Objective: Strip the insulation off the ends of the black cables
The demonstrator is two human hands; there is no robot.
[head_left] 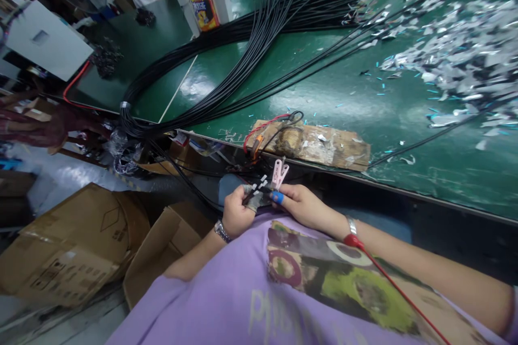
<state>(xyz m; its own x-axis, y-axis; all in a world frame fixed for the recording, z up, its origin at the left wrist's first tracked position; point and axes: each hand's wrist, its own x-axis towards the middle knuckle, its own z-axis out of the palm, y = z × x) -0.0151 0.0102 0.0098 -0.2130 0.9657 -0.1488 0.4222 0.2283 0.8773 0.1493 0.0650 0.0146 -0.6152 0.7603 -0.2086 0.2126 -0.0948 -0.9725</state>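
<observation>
Close to my lap, my left hand [238, 212] is closed around a small bunch of black cable ends [259, 190] with whitish tips. Grey material covers its thumb and fingertips. My right hand [304, 206], with blue tape on one digit, pinches at the other side of the same bunch. A pale pink clothespin [279, 173] stands up at the right fingertips; what its jaws grip is hidden. Just beyond the hands, a worn wooden board [324, 144] lies at the table's edge, with a red and black wire loop [267, 125] on its left end.
A thick bundle of black cables [226, 98] curves across the green table [315, 81] and hangs over its edge. Silvery and white scraps [465, 59] cover the right side. Cardboard boxes [81, 242] stand on the floor at left. A red cord [396, 280] runs from my right wrist.
</observation>
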